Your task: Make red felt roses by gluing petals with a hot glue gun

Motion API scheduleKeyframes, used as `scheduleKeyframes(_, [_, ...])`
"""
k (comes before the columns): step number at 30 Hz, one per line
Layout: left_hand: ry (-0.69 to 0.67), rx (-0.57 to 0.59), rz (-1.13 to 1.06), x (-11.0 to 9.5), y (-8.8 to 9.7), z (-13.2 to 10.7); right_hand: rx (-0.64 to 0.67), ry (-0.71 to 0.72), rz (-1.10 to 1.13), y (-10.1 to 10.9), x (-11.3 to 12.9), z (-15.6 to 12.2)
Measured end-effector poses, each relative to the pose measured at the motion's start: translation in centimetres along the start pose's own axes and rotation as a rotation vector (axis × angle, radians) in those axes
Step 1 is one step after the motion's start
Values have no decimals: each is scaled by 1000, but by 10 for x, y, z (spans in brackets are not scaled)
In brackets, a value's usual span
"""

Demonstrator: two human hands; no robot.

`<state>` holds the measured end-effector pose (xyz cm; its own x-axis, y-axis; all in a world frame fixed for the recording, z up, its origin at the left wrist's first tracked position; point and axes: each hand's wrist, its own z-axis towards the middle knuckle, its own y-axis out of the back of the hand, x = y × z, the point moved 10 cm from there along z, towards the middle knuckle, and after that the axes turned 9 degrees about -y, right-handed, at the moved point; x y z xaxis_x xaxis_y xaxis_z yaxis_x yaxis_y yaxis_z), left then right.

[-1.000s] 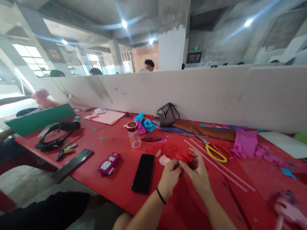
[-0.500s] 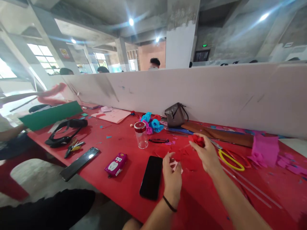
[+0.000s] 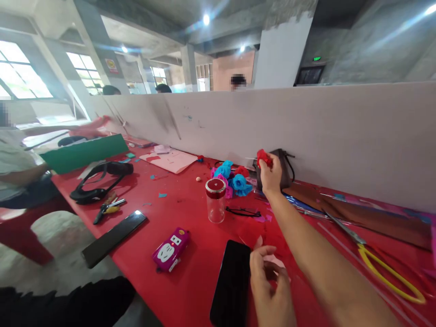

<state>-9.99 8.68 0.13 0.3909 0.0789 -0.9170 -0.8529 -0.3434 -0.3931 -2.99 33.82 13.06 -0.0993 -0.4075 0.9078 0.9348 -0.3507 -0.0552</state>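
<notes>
Your left hand (image 3: pixel 270 286), loosely half-curled with nothing visible in its grasp, is just beside the phone (image 3: pixel 229 286). Farther off, your right hand (image 3: pixel 271 177) pinches the red flower (image 3: pixel 263 157) at its fingertips, before the bag (image 3: pixel 285 169), near the blue flowers (image 3: pixel 240 183).

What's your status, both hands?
Right hand holding crumpled red paper flower. Left hand half-open, beside black rectangular phone. Dark-grey bag behind right hand.

My flower (image 3: pixel 263 158) is red, like my tabletop (image 3: pixel 190 290); the bunch (image 3: pixel 239 182) blue, magenta and red; phone (image 3: pixel 231 281) black, board (image 3: pixel 86 154) green.
</notes>
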Motion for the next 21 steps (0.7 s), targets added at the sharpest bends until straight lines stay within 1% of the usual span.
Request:
scheduleKeyframes(2, [20,-9,13,9,2,0,102,50,-237,-31,12,13])
scheduleKeyframes(3, [23,-15,14,13,4,0,172,50,-366,-47,12,17])
scheduleKeyframes(5, [26,-22,4,17,6,3,291,20,-565,-74,3,20])
scheduleKeyframes(7, [30,-38,-9,19,11,6,352,-14,-658,-91,-10,20])
scheduleKeyframes(11, [59,-34,-23,22,15,10,409,-71,-748,-110,-35,16])
scheduleKeyframes(14, [61,-36,-34,22,16,12,418,-89,-752,-115,-42,15])
scheduleKeyframes(16, [47,-55,-42,19,18,12,394,-74,-711,-111,-35,17])
scheduleKeyframes(18, [32,-68,-47,15,19,11,340,-43,-648,-100,-22,20])
scheduleKeyframes(21, [2,-76,-43,5,17,8,216,-2,-534,-68,4,24])
